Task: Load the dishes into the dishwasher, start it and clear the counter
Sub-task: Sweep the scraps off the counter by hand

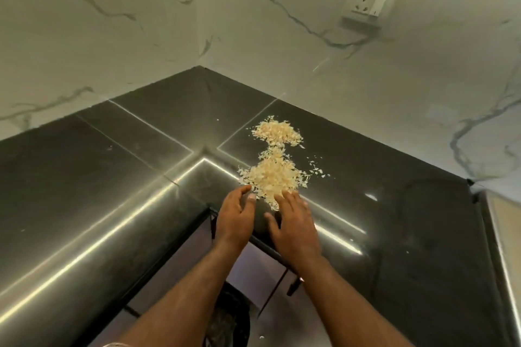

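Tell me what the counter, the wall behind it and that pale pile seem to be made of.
Counter: dark polished stone, perhaps granite; it mirrors bright light streaks.
Wall: white marble-look slab or tile with grey veins and a soft sheen; real or printed, I cannot tell.
Pile: dry, thin, pale yellow flakes, likely food scraps; too blurred to name.

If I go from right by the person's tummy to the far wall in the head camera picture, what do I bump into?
Dark bin below the counter edge → left hand and right hand side by side → near heap of flakes → far heap of flakes → bare black counter corner → marble wall with a socket.
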Demonstrator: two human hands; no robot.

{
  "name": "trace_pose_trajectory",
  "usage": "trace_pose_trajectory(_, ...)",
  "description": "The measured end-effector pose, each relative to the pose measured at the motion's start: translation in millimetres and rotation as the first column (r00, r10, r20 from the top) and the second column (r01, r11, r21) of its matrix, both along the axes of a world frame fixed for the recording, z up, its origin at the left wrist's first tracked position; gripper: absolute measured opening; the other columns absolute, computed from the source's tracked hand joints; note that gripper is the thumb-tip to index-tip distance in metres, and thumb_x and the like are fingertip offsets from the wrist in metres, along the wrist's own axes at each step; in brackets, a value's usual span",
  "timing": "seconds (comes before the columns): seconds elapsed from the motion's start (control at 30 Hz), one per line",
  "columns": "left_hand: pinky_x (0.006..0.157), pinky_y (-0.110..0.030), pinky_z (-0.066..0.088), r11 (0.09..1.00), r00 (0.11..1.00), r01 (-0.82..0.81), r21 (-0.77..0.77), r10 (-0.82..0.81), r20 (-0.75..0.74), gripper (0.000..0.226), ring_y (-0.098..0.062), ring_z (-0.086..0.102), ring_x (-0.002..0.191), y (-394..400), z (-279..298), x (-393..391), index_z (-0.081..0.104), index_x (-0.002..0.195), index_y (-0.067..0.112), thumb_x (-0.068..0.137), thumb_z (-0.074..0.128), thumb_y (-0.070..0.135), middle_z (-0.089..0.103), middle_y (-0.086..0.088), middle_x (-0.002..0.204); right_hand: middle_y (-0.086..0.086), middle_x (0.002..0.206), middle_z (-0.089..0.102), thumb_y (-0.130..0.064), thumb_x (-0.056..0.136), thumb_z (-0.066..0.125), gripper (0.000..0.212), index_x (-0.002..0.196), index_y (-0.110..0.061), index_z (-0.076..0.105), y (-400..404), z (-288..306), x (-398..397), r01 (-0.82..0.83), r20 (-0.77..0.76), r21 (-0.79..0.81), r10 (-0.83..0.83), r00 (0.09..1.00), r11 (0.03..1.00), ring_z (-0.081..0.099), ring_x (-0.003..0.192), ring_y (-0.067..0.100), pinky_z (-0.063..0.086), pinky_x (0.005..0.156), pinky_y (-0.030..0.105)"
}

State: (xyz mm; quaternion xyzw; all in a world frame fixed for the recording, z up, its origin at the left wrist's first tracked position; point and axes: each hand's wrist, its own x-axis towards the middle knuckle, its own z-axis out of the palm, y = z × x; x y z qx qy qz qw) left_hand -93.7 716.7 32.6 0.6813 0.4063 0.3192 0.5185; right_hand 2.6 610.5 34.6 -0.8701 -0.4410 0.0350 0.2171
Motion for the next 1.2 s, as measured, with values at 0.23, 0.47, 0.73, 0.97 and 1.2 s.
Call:
trace_pose_trajectory(0.23,0.112,-0.030,0.033,0.991,0.996,-0.065,0.116,0.071,-0.048,0.037,-0.014,0.040,0.137,-1.1,-9.9,45.0,0.054,0.137,0.019,0.100,0.055,0.020,0.045,0.001,0.145,0.007,0.169,-0.008,-0.072,0.094,0.009,0.083,0.161,-0.023,0.007,14.2,-32.7,32.1,-0.130,0.151,-0.160,0.154,0.976,0.979,-0.015,0.154,0.025,-0.002,0.124,0.054)
trace_pose_trajectory(0.47,0.123,-0.037,0.012,0.983,0.980,-0.145,0.113,0.159,-0.117,0.045,-0.007,0.004,0.153,42.9,-9.0,86.7,0.041,0.149,0.025,0.105,0.044,0.032,0.022,0.006,0.164,0.004,0.166,-0.023,-0.070,0.093,0.030,0.086,0.160,-0.032,-0.008,75.1,-30.3,76.9,-0.291,0.226,-0.231,0.342,0.912,0.928,-0.030,0.150,0.022,-0.016,0.119,0.056)
trace_pose_trajectory(0.73,0.108,-0.031,0.035,0.987,0.988,-0.153,-0.038,0.154,0.015,0.038,-0.013,0.044,0.134,70.0,-4.9,126.4,0.050,0.141,0.027,0.105,0.045,0.035,0.049,0.002,0.146,0.008,0.170,0.000,-0.066,0.094,0.018,0.078,0.161,-0.026,0.009,118.6,-23.6,123.5,-0.230,0.256,-0.252,0.293,0.921,0.940,-0.010,0.155,0.026,-0.007,0.121,0.061)
trace_pose_trajectory(0.97,0.113,-0.046,0.038,0.993,0.993,-0.073,0.090,0.081,-0.086,0.043,-0.017,0.043,0.137,68.6,-9.7,136.3,0.045,0.145,0.029,0.105,0.039,0.044,0.046,-0.001,0.151,0.008,0.169,0.009,-0.082,0.091,0.009,0.090,0.160,-0.024,0.017,77.7,-10.6,175.0,0.213,0.009,-0.118,-0.213,0.977,0.970,0.001,0.155,0.026,0.000,0.124,0.053)
trace_pose_trajectory(1.2,0.108,-0.039,0.042,0.993,0.999,-0.048,0.107,0.050,-0.019,0.038,-0.009,0.049,0.125,82.4,-3.3,156.6,0.050,0.140,0.027,0.104,0.041,0.037,0.053,0.003,0.141,0.001,0.166,0.022,-0.060,0.102,0.022,0.067,0.158,-0.023,0.025,124.5,-12.3,129.3,0.105,-0.344,0.135,-0.053,0.938,0.985,0.016,0.153,0.016,0.015,0.126,0.039)
